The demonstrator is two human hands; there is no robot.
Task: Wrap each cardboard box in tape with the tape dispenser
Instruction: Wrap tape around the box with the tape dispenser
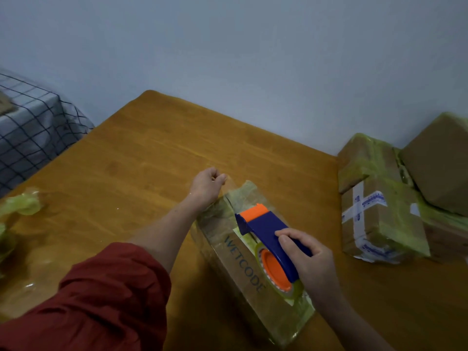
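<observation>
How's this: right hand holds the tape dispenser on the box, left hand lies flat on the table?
No: the head view shows the left hand pinching the tape at the box's far end, not flat on the table. The right hand does hold the tape dispenser on the box.

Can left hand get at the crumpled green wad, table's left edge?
Likely not yet: left hand pinches the tape end over the box; only bare table lies between it and the wad.
</observation>
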